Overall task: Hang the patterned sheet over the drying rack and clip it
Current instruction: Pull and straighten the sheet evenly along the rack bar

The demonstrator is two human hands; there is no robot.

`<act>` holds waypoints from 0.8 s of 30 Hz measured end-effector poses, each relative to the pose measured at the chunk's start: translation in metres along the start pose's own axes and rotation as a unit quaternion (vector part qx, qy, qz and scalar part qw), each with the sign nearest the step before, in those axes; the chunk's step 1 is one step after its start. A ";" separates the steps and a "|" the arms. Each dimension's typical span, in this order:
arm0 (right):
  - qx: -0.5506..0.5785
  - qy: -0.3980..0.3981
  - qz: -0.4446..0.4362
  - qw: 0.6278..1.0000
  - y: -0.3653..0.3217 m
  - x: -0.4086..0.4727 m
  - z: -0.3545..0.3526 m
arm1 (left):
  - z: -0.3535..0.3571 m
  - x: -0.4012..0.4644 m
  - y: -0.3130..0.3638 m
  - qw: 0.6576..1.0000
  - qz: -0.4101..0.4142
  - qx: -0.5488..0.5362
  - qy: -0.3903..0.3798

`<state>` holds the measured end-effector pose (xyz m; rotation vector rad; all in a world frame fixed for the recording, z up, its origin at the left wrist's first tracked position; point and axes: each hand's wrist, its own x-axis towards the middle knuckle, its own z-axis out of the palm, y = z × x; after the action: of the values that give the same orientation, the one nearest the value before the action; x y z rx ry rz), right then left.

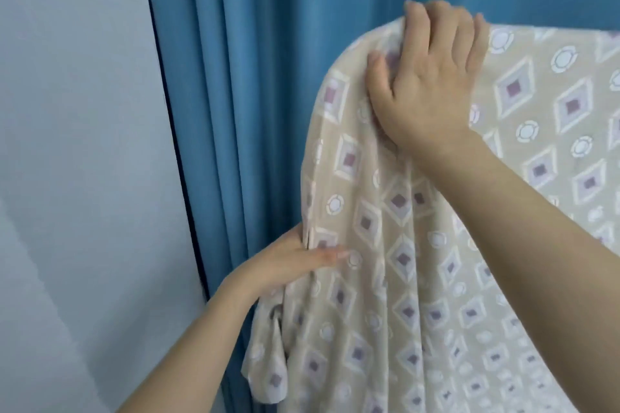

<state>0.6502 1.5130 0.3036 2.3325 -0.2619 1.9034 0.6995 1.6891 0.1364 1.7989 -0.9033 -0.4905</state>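
The patterned sheet (419,245), beige with purple diamonds and white circles, hangs draped over the top of something that it hides entirely. My right hand (429,80) lies on the sheet's top left corner, its fingers curled over the upper edge and its thumb pressing into the cloth. My left hand (295,261) holds the sheet's left hanging edge lower down, thumb on the front and fingers hidden behind the fabric. No clip is in view. The rack itself is hidden by the sheet.
Blue pleated curtains (241,77) hang right behind the sheet. A pale grey wall (73,144) fills the left side.
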 end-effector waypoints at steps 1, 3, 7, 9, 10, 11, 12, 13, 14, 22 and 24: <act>0.004 -0.003 -0.025 1.000 -0.012 -0.019 0.002 | 0.001 -0.008 -0.029 0.998 -0.046 -0.004 -0.049; 0.037 -0.034 -0.110 0.993 -0.039 -0.065 0.003 | 0.001 -0.026 -0.075 0.986 -0.127 0.003 -0.105; 0.086 -0.116 -0.116 0.983 -0.071 -0.151 0.005 | -0.026 -0.041 -0.100 0.964 -0.173 0.145 -0.140; 0.099 -0.147 -0.045 0.983 -0.081 -0.175 0.006 | -0.042 -0.044 -0.096 0.956 -0.162 0.202 -0.138; 0.112 -0.161 0.002 0.981 -0.088 -0.181 0.007 | -0.050 -0.046 -0.090 0.951 -0.159 0.235 -0.121; 0.129 -0.167 0.049 0.976 -0.095 -0.184 0.006 | -0.058 -0.049 -0.082 0.945 -0.153 0.273 -0.095; 0.147 -0.158 0.086 0.973 -0.100 -0.185 0.007 | -0.066 -0.053 -0.074 0.944 -0.135 0.298 -0.048; 0.167 -0.137 0.109 0.970 -0.103 -0.184 0.008 | -0.073 -0.055 -0.068 0.949 -0.099 0.296 0.039; 0.192 -0.118 0.129 0.966 -0.106 -0.182 0.008 | -0.081 -0.057 -0.061 0.949 -0.050 0.257 0.177; 0.124 -0.054 0.110 0.985 -0.107 -0.176 0.019 | -0.089 -0.052 -0.080 0.926 -0.110 0.340 0.119; 0.063 -0.016 0.077 0.995 -0.105 -0.179 0.017 | -0.096 -0.056 -0.097 0.909 -0.094 0.351 0.204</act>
<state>0.6539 1.6229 0.1270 2.4924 -0.3438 2.0084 0.7644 1.8098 0.0817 2.5340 -0.6462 0.1386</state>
